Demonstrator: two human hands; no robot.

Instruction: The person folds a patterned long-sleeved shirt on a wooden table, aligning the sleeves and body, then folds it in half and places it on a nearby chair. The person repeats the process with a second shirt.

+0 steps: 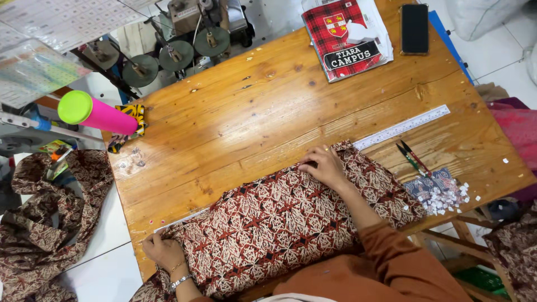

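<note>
A piece of red, black and cream patterned fabric (279, 223) lies spread over the near part of the wooden table (268, 106). My left hand (162, 251) pinches the fabric's near-left corner, fingers curled on the cloth. My right hand (323, 166) presses flat on the fabric's far edge, next to a long metal ruler (403, 127) that runs under the cloth. A bracelet sits on my left wrist. My right arm is in an orange-brown sleeve.
A pair of thread snips (413, 157) and small fabric scraps (444, 196) lie at the right. A red plaid package (344, 36) and a black phone (414, 28) sit at the far edge. A pink bottle with a green cap (98, 113) and more fabric (45, 223) are left.
</note>
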